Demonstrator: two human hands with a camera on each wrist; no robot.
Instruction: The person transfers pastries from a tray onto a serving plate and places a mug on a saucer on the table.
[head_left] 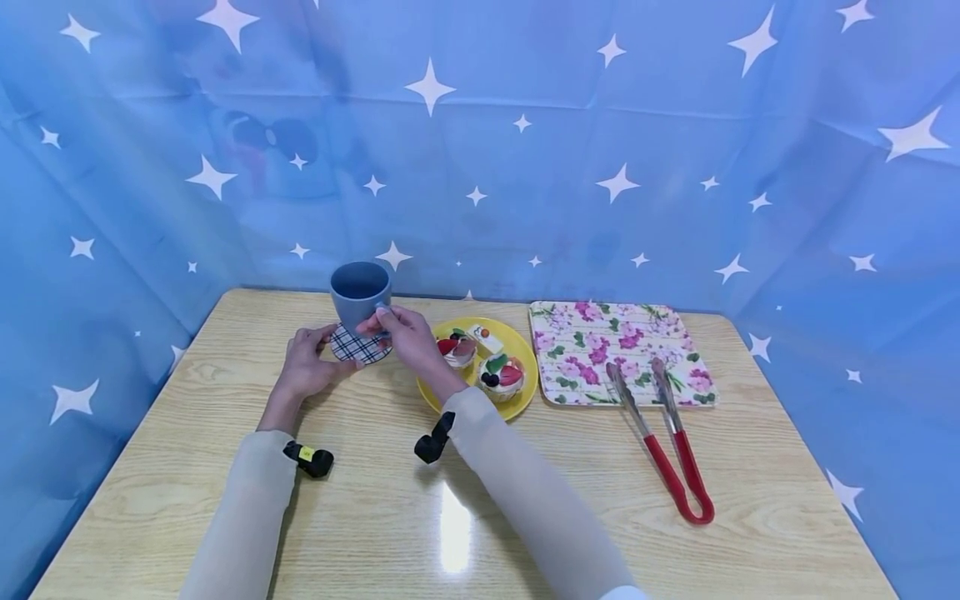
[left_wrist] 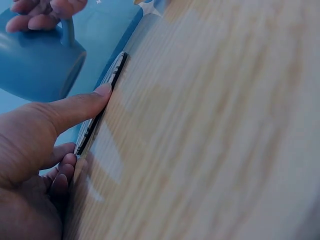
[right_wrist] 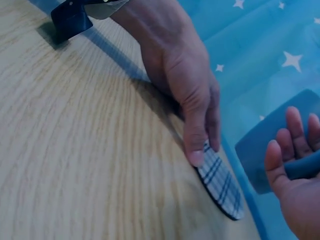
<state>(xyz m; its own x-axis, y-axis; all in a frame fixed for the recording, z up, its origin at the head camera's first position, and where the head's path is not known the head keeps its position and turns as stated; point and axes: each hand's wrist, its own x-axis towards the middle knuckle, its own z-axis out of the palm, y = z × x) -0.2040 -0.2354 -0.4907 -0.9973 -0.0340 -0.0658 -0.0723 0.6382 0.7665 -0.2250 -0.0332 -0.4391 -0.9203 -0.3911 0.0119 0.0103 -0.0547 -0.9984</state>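
Observation:
My right hand (head_left: 411,335) grips a blue-grey mug (head_left: 358,287) by its handle. The mug is raised above a round plaid coaster (head_left: 357,347), clear of it in both wrist views. On the table, my left hand (head_left: 306,367) holds that coaster by its edge. Seen in the left wrist view, the thumb lies against the near part of the dark rim while the other fingers curl at the lower end. The right wrist view shows the same coaster (right_wrist: 222,182) lying flat with its checked side up.
Just right of the mug, a yellow plate (head_left: 529,371) bears two fruit-topped pastries (head_left: 501,379) and a small cake slice (head_left: 486,338), partly behind my right wrist. A floral tray (head_left: 577,342) stands farther right. Red-handled tongs (head_left: 678,475) rest with their tips on it. A star-patterned curtain (head_left: 480,150) surrounds the table.

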